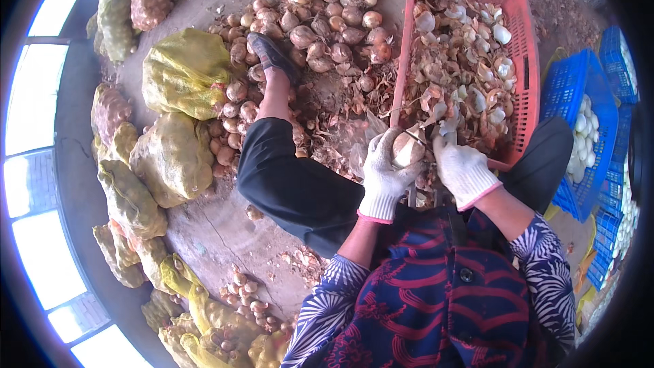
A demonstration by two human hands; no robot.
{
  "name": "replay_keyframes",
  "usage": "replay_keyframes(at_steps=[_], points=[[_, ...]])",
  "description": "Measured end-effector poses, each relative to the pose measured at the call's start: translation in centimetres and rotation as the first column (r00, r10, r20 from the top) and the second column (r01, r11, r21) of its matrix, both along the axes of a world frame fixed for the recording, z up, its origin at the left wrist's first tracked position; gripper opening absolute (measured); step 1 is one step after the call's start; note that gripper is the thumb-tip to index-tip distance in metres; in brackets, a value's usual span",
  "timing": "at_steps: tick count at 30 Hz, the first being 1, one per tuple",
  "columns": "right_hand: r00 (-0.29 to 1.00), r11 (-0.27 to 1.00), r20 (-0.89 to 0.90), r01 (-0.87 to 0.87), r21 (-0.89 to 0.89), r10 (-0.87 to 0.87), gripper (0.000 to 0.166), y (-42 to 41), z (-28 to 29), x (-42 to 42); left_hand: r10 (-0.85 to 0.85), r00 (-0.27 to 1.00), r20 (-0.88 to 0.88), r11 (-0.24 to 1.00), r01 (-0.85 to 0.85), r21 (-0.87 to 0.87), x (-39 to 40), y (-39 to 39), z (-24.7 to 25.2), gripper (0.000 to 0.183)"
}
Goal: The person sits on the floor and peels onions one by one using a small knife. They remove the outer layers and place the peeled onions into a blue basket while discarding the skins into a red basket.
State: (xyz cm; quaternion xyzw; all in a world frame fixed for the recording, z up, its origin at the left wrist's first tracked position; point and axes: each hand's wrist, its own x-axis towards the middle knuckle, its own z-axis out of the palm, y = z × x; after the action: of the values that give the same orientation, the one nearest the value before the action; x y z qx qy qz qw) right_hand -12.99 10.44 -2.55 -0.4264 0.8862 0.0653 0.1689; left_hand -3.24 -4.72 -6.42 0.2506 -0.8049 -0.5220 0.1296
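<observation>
My left hand (pixel 386 176), in a white knit glove with a pink cuff, is closed around an onion (pixel 409 148) whose skin is partly off, showing a pale patch. Close to its right is my right hand (pixel 462 166), gloved the same way. Its fingers are curled near a thin dark blade (pixel 415 138) that reaches the top of the onion; the handle is hidden. Both hands are just in front of a red plastic crate (pixel 526 87) holding loose onion skins (pixel 460 61).
Unpeeled onions (pixel 317 36) lie heaped on the floor around my shoe (pixel 273 56). Filled mesh sacks (pixel 173 158) line the left side. Blue plastic crates (pixel 567 87) with peeled white onions (pixel 582 138) stand at the right.
</observation>
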Motion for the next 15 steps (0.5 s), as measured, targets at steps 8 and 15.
replay_keyframes(at_steps=[8,15], points=[[0.876,0.846,0.389,0.421,-0.326,-0.286,0.027,3.7,1.3,-1.9,-0.254,0.947,-0.198,0.834,0.318,0.451,0.5,0.5,3.3,0.095],[0.242,0.215,0.970,0.947,-0.238,0.007,0.039,2.4,4.8,1.0,-0.186,0.946,-0.265,0.782,0.306,0.543,-0.7,1.6,5.5,0.094]])
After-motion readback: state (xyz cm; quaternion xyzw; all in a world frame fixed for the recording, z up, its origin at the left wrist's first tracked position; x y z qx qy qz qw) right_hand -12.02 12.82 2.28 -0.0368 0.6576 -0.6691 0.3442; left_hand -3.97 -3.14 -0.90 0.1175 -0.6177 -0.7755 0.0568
